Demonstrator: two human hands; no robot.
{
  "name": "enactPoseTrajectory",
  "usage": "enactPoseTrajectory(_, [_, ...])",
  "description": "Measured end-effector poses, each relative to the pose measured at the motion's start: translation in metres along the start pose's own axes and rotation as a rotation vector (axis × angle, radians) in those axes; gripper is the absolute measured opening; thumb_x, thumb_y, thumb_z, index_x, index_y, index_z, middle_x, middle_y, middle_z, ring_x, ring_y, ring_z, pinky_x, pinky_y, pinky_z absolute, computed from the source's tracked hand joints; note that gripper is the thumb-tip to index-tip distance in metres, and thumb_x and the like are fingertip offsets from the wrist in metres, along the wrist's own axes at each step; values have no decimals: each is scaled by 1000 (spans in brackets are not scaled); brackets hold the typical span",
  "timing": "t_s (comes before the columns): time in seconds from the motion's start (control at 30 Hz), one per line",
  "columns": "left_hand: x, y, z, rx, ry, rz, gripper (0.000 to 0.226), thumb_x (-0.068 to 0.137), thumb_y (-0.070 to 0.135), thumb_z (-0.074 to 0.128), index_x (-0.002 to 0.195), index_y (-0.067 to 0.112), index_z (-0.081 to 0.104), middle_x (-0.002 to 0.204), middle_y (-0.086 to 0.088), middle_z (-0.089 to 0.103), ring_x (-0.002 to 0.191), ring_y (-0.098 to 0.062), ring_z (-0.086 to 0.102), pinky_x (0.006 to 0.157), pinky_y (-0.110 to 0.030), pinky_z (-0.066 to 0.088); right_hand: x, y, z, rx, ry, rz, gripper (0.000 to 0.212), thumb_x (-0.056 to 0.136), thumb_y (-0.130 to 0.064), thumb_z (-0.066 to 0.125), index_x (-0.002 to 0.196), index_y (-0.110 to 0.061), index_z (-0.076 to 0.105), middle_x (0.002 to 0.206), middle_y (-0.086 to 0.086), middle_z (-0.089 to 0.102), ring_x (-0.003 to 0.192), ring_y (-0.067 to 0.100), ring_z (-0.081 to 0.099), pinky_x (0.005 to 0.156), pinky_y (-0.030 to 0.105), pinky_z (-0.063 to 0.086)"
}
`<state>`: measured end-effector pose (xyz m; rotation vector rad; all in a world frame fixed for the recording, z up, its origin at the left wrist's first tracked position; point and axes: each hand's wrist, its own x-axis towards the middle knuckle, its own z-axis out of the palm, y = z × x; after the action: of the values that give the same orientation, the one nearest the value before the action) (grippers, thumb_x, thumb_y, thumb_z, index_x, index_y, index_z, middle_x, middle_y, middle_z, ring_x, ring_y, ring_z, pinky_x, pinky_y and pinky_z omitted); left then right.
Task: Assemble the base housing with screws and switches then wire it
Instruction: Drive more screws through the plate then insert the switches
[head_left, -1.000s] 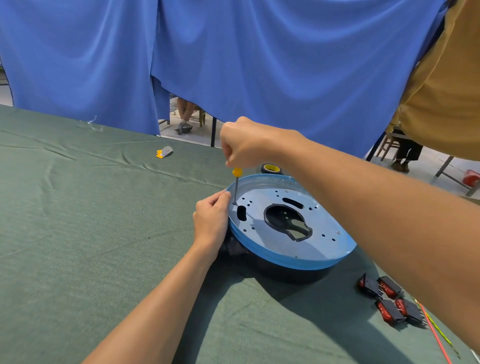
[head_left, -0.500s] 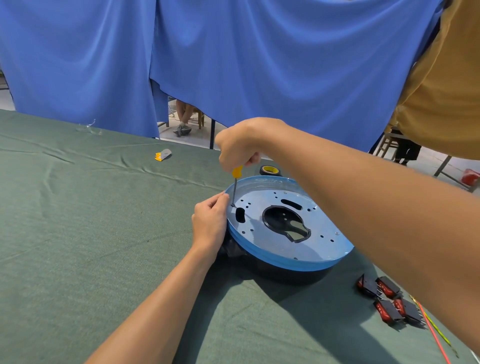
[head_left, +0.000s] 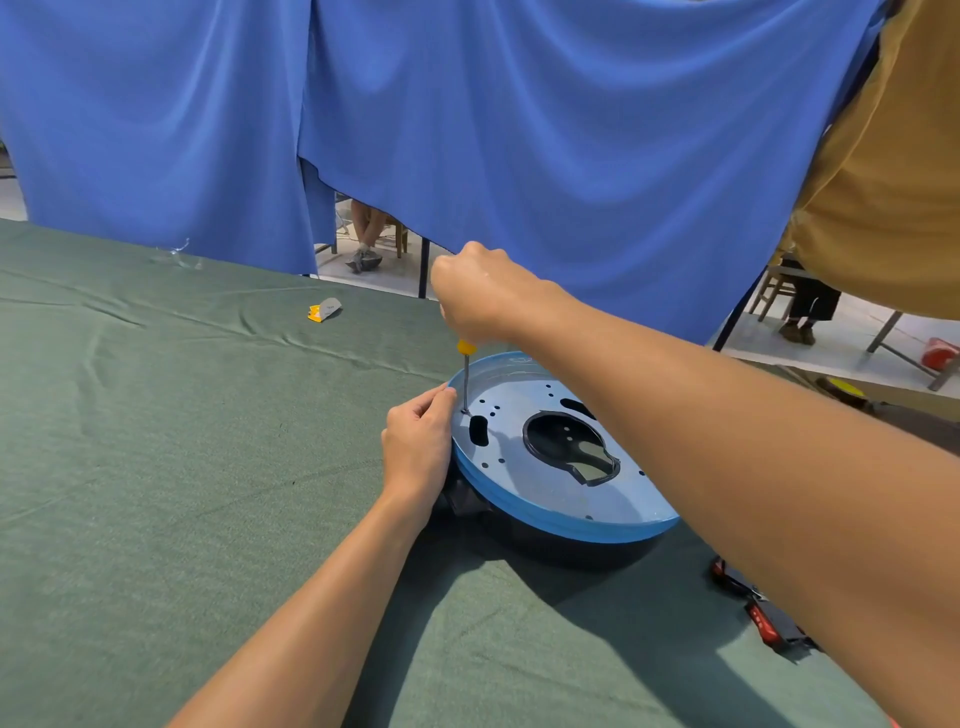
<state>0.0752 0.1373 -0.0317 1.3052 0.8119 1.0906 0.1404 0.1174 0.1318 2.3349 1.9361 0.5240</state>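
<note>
**Head view.** The base housing (head_left: 524, 486), a round dark body topped by a blue-rimmed grey plate, lies flat on the green-clothed table (head_left: 156, 467), right of centre and at middle depth. The plate has a large keyhole-shaped opening at its middle, an oblong slot near its left edge and many small holes.

The right hand (head_left: 480, 293) is closed in a fist round the yellow handle of a screwdriver (head_left: 466, 382); only the handle's lower end shows below the fist. The shaft stands nearly upright, with its tip set on the plate just beyond the oblong slot, close to the left rim. Whether a screw sits under the tip is too small to tell.

The left hand (head_left: 415, 449) grips the housing's left rim. The thumb lies along the top, its tip just beside the shaft, and the fingers curl against the side below. The right forearm crosses above the right half of the housing.

At near right, partly hidden by that forearm, red-and-black rocker switches (head_left: 769, 626) lie on the cloth, apart from the housing. At far left on the table lie a small yellow-and-grey scrap (head_left: 323, 310) and, farther left, a clear plastic scrap (head_left: 179, 257).

A blue curtain (head_left: 519, 130) hangs behind the table's far edge, and an ochre cloth (head_left: 893, 182) hangs at upper right. The legs of a seated person (head_left: 366, 241) show through a gap in the curtain.
</note>
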Motion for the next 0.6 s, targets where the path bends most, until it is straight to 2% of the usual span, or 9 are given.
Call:
enactPoseTrajectory(0.07, [-1,2,0,2,-4,-4,35,75,40,54,64,8,64,65,-7,64,67,-21,57,66,-46,48,1,1,-1,-34,-26,49,29,93,-4,45,69,-8,29,71,4,28,61,21,35,50,30,28])
enactPoseTrajectory(0.17, [-2,3,-1,25,-11,-5,32,76,41,53,66,15,69,74,-14,70,70,-23,60,72,-52,52,1,5,-12,-9,-196,77,27,97,-19,44,72,-11,40,74,3,42,61,21,51,50,27,37])
enactPoseTrajectory(0.27, [-1,2,-1,17,-12,-9,29,80,38,54,62,22,71,71,-7,70,73,-24,63,73,-51,53,1,7,-20,78,-322,19,18,92,-9,40,75,-10,47,76,8,59,56,20,58,48,23,44])
enactPoseTrajectory(0.33, [-1,2,-1,12,-17,-8,31,82,36,54,59,22,69,69,-5,69,72,-24,62,68,-46,51,1,9,-17,68,-267,-13,14,84,-3,46,81,-6,59,76,12,68,62,24,61,52,26,45])
enactPoseTrajectory(0.4, [-2,2,-1,11,-14,-5,33,79,39,53,59,15,65,66,-5,65,69,-23,59,65,-41,47,2,13,-10,70,-161,-15,13,82,-1,50,73,-8,57,67,11,63,63,28,62,49,27,45])
enactPoseTrajectory(0.47, [-2,2,-1,18,-13,2,37,77,40,53,66,7,64,68,-12,66,69,-24,59,65,-44,48,4,16,-1,131,-89,-7,25,88,-6,53,65,-10,46,66,9,53,59,29,61,46,27,43])
enactPoseTrajectory(0.53, [-2,2,-1,29,-13,9,38,77,41,53,69,6,64,74,-18,68,69,-24,60,70,-52,51,6,19,4,146,-58,19,34,96,-20,52,66,-13,38,71,6,43,57,23,53,48,28,39])
enactPoseTrajectory(0.6, [-1,1,-1,31,-17,11,38,76,42,52,65,7,62,70,-18,65,68,-24,58,70,-53,51,8,17,6,73,-42,39,41,100,-36,47,66,-18,31,72,2,35,58,18,38,53,32,33])
